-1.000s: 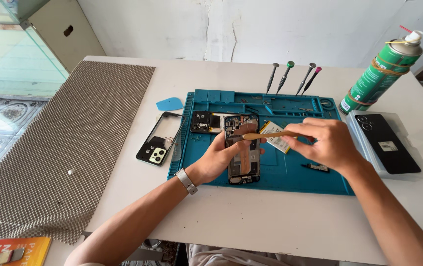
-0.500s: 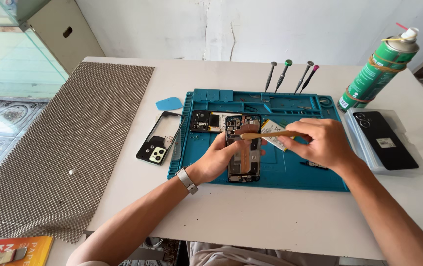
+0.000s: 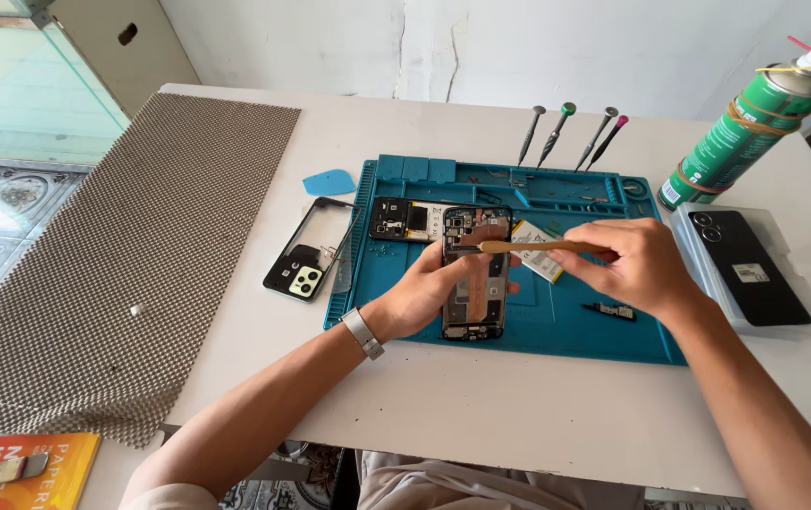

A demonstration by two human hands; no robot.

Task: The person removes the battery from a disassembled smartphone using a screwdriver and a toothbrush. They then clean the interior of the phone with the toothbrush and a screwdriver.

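Phone (image 3: 474,283) at frame centre, steadied by our left hand (image 3: 429,288), could get gouged if the stick (image 3: 528,247) pinched in our right hand (image 3: 637,264) slips.

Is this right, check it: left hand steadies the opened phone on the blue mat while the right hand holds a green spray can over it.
Not quite. The head view shows the right hand holding a thin tan stick tool, not the green spray can, which stands apart. The left hand does steady the opened phone on the blue mat.

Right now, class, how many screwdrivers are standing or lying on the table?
4, in a row behind the blue mat: grey-capped, green-capped, grey-capped, pink-capped. The hands may hide others.
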